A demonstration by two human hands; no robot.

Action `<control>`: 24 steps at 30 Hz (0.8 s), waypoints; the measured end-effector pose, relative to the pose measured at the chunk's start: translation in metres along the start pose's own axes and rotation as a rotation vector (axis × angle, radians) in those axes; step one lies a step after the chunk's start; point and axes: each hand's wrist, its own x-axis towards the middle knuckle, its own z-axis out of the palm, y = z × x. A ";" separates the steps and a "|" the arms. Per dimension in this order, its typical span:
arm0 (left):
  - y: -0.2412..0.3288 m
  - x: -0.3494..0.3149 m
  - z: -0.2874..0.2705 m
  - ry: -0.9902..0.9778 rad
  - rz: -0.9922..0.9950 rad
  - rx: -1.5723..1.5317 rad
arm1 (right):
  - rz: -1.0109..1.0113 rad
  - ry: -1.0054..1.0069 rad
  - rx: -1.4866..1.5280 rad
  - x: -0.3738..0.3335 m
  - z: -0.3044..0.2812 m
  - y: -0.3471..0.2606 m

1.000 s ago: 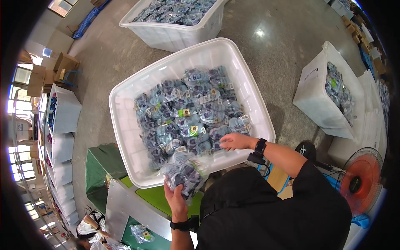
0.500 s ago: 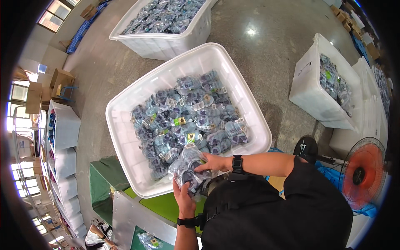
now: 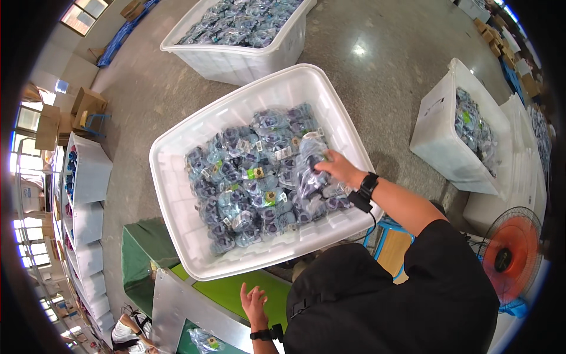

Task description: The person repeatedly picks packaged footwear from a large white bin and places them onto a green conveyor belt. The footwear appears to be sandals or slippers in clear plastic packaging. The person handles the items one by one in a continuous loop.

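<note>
My right hand point(image 3: 343, 169) grips a clear plastic bag of shoes point(image 3: 309, 159), grey-blue with dark purple parts. It is over the right side of a big white bin point(image 3: 171, 233). Beneath and beside it lie several similar bagged shoes point(image 3: 244, 186), some with green or white labels, heaped across the bin's floor. My left hand point(image 3: 254, 304) is empty, its fingers apart, in front of the bin's near edge and above a green surface point(image 3: 224, 292). Part of the right fingers is hidden by the bag.
A second full white bin point(image 3: 230, 62) stands beyond, a third point(image 3: 433, 127) at the right. An orange fan point(image 3: 504, 259) and blue-framed stool point(image 3: 392, 253) are nearby. At lower left are a metal panel point(image 3: 168, 301), another bag point(image 3: 205, 341) and a person point(image 3: 127, 336).
My right hand has carried the bagged shoes from the bin's near edge up and right over the heap. My left hand has let go of them and dropped back toward me.
</note>
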 end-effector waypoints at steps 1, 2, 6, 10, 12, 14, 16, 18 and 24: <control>-0.007 -0.003 -0.009 0.022 -0.028 0.001 | -0.012 0.110 -0.183 0.005 -0.010 0.004; -0.013 -0.005 -0.016 0.023 -0.030 -0.016 | -0.035 0.246 -0.391 0.009 -0.021 0.009; -0.035 -0.016 -0.041 0.068 -0.046 -0.029 | -0.040 0.521 -0.994 0.013 -0.059 0.041; -0.054 -0.024 -0.069 0.092 -0.054 -0.026 | 0.022 0.315 -0.860 0.007 -0.054 0.074; -0.064 -0.028 -0.084 0.112 -0.070 -0.032 | 0.022 0.214 -0.861 -0.001 -0.044 0.085; -0.070 -0.030 -0.098 0.135 -0.079 -0.028 | 0.013 0.145 -0.907 -0.007 -0.029 0.094; -0.074 -0.031 -0.113 0.188 -0.110 0.005 | -0.040 0.090 -0.866 -0.013 -0.015 0.102; -0.080 -0.027 -0.127 0.196 -0.082 0.025 | -0.129 0.010 -0.901 -0.015 -0.004 0.112; -0.113 -0.006 -0.205 0.354 -0.052 -0.078 | -0.074 -0.320 -0.861 -0.006 0.015 0.141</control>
